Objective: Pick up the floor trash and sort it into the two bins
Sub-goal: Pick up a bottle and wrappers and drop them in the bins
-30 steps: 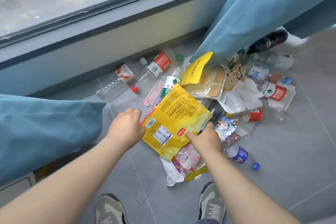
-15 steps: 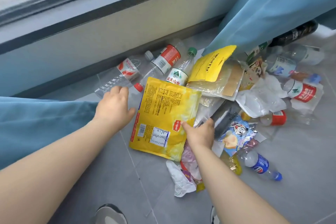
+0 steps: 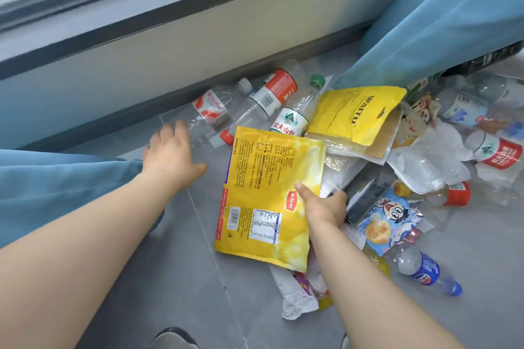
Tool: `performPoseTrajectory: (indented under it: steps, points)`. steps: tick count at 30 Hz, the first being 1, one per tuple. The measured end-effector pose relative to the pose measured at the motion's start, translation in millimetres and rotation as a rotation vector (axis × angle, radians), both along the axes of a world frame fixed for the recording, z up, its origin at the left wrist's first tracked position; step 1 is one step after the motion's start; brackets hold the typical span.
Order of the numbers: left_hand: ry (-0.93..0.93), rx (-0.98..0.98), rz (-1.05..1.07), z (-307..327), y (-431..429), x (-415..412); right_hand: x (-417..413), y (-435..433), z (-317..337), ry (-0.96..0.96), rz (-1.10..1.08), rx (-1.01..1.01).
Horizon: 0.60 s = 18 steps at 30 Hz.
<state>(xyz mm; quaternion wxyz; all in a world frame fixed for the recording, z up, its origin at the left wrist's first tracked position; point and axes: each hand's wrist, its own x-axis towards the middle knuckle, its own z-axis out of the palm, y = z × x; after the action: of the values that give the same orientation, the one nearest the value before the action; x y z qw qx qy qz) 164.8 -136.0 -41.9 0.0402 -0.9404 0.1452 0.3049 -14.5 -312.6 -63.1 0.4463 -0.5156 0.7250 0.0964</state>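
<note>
Trash (image 3: 425, 161) lies heaped on the grey floor (image 3: 170, 278) under the window wall, mostly to the right. Right hand (image 3: 323, 207) pinches the right edge of the large yellow bag (image 3: 269, 193), thumb on top and fingers curled beneath. Left hand (image 3: 173, 153), fingers apart and straight, is at the base of the clear bottle (image 3: 209, 116) at the heap's far left.

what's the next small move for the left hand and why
Probably curl the left hand round the clear bottle with the red-and-white label: its fingers lie straight at the bottle's base and hold nothing, while the right hand pinches the large yellow bag by its edge, so both could lift together.
</note>
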Motion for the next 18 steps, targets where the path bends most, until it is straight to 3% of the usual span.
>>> performPoseTrajectory:
  steps: [9, 18]
  points:
    - [0.021, 0.060, 0.070, -7, -7, 16, -25, 17, -19, -0.097, -0.003, -0.108]
    - [0.223, 0.022, 0.256, -11, -9, -22, -54, 41, 5, -0.127, 0.106, -0.144]
